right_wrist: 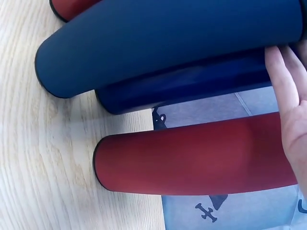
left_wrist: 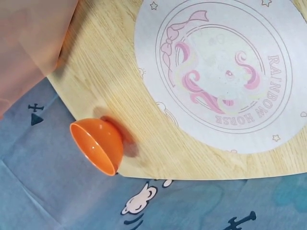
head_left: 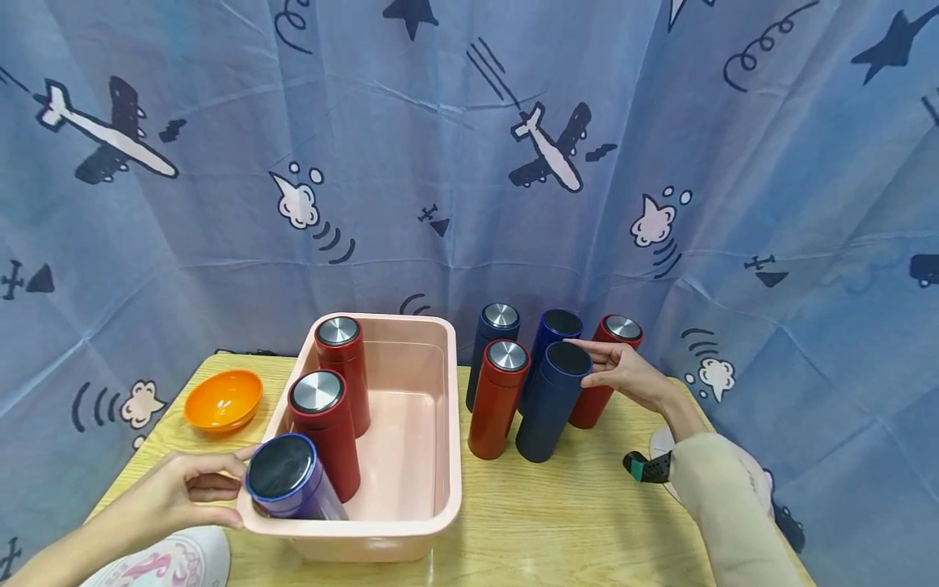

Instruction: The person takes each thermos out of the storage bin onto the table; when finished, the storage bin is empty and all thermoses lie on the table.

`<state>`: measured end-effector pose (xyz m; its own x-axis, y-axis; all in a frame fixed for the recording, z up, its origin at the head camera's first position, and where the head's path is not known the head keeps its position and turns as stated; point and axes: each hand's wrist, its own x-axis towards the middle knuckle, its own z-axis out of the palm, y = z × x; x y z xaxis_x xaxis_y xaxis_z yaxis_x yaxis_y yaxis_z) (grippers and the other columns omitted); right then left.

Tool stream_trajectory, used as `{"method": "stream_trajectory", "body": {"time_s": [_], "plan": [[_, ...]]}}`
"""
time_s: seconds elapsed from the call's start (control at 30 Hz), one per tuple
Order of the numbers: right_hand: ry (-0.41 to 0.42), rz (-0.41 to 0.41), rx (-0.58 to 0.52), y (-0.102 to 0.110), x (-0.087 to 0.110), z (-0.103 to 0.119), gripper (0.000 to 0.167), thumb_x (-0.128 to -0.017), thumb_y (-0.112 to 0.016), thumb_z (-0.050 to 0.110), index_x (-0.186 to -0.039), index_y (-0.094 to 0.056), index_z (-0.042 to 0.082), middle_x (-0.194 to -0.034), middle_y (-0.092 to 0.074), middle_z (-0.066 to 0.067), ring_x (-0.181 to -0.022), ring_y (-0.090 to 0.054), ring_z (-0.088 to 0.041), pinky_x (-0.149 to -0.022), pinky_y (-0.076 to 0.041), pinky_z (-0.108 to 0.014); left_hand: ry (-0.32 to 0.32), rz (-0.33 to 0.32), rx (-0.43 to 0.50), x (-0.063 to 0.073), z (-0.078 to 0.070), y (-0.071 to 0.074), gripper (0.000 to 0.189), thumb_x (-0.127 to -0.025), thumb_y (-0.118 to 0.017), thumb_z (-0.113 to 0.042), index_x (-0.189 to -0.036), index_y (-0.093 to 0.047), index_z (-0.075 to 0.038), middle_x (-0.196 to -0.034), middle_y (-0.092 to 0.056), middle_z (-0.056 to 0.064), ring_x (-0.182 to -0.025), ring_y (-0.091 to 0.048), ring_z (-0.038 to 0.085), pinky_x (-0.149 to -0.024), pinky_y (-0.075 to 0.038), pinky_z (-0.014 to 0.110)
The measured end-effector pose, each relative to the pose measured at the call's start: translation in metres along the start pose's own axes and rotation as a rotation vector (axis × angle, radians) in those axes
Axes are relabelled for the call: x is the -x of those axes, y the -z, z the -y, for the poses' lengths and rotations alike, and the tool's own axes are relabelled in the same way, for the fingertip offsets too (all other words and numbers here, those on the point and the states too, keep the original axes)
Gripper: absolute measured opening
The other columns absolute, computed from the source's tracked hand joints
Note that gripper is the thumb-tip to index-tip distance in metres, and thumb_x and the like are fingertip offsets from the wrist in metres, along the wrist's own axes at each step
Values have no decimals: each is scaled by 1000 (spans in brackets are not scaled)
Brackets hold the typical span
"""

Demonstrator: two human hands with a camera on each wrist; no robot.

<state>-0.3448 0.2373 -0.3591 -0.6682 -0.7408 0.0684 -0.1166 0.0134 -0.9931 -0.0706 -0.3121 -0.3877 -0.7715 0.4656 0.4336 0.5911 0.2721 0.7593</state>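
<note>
At the left front corner of the pink bin [head_left: 392, 528], my left hand [head_left: 183, 493] has its fingertips right at the rim and beside the black lid of a purple-blue thermos flask [head_left: 282, 469]. I cannot tell which of the two it grips. That flask stands inside the bin in front of two red thermos flasks [head_left: 343, 424] with silver lids. On the right, my right hand [head_left: 631, 371] holds a dark blue thermos flask [head_left: 546, 416] near its black lid, fingers behind and thumb at the side. A brighter blue flask [right_wrist: 192, 86] and a red flask [right_wrist: 192, 160] stand close by.
Left of the dark blue flask stand an orange-red flask [head_left: 499, 403] and another dark one [head_left: 480, 350]. An orange bowl [head_left: 223, 399] sits left of the bin. A round printed mat [left_wrist: 220, 72] lies at the left, and a black strap [head_left: 649, 467] is near the right sleeve.
</note>
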Motion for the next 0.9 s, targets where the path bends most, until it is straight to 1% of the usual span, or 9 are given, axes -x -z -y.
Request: {"method": "stream_trajectory", "body": {"time_s": [0.07, 0.13, 0.27, 0.33, 0.5, 0.63, 0.7, 0.77, 0.9], "plan": [[-5, 8, -6, 1, 1, 1, 61, -87, -58, -14, -142, -44, 7, -129, -59, 4, -117, -58, -13, -89, -56, -31, 1, 2, 2, -1, 0, 0, 45, -69, -76, 14, -103, -65, -13, -105, -65, -10, -93, -65, 2, -73, -58, 20], [-15, 6, 10, 2, 3, 3, 59, -88, -57, -13, -142, -45, 8, -129, -59, 5, -118, -56, -11, -91, -54, -30, 0, 3, 5, -1, 0, 0, 44, -69, -76, 14, -103, -65, -12, -105, -65, -8, -94, -65, 2, -73, -58, 20], [-36, -30, 50, 6, 10, 6, 56, -90, -57, -8, -142, -44, 7, -130, -56, 13, -119, -52, -2, -96, -50, -24, -5, 0, 10, -1, 0, -1, 45, -68, -76, 14, -103, -65, -12, -105, -65, -8, -94, -65, 2, -73, -58, 20], [-34, -39, 34, 8, 14, 6, 54, -91, -56, -7, -142, -45, 6, -130, -55, 15, -118, -52, -1, -98, -48, -24, -8, 0, 15, 0, 0, -1, 46, -68, -76, 15, -103, -65, -13, -105, -65, -9, -94, -65, 2, -73, -58, 20], [13, -33, -41, 12, 24, 4, 50, -92, -52, -10, -140, -45, 1, -131, -58, 8, -120, -55, -8, -100, -47, -30, -14, 1, 26, 0, 0, -1, 47, -68, -75, 16, -104, -65, -13, -104, -65, -9, -94, -65, 2, -73, -58, 21], [38, -51, -67, 13, 35, 1, 50, -95, -48, -10, -143, -36, -5, -133, -57, 3, -120, -55, -13, -99, -48, -31, -17, 6, 37, 0, 0, -1, 47, -69, -75, 16, -104, -64, -13, -105, -65, -10, -94, -65, 2, -74, -58, 21], [40, -73, -90, 13, 41, -1, 49, -97, -46, -9, -144, -32, -7, -133, -57, 1, -120, -56, -15, -98, -49, -32, -20, 9, 41, 0, 0, -1, 48, -69, -74, 16, -104, -64, -14, -105, -64, -10, -94, -65, 2, -74, -58, 21], [37, -99, -104, 10, 48, -3, 48, -98, -45, -7, -144, -32, -6, -133, -57, 0, -119, -56, -16, -98, -49, -33, -20, 13, 47, 0, 0, -1, 48, -69, -74, 17, -105, -64, -14, -105, -64, -10, -94, -65, 2, -74, -58, 21], [40, -127, -97, 3, 63, -6, 44, -99, -43, -4, -143, -40, 0, -132, -58, 1, -117, -58, -15, -97, -49, -34, -17, 20, 66, 0, 0, -1, 48, -70, -73, 17, -106, -64, -13, -106, -65, -9, -95, -65, 3, -74, -58, 22]]}}
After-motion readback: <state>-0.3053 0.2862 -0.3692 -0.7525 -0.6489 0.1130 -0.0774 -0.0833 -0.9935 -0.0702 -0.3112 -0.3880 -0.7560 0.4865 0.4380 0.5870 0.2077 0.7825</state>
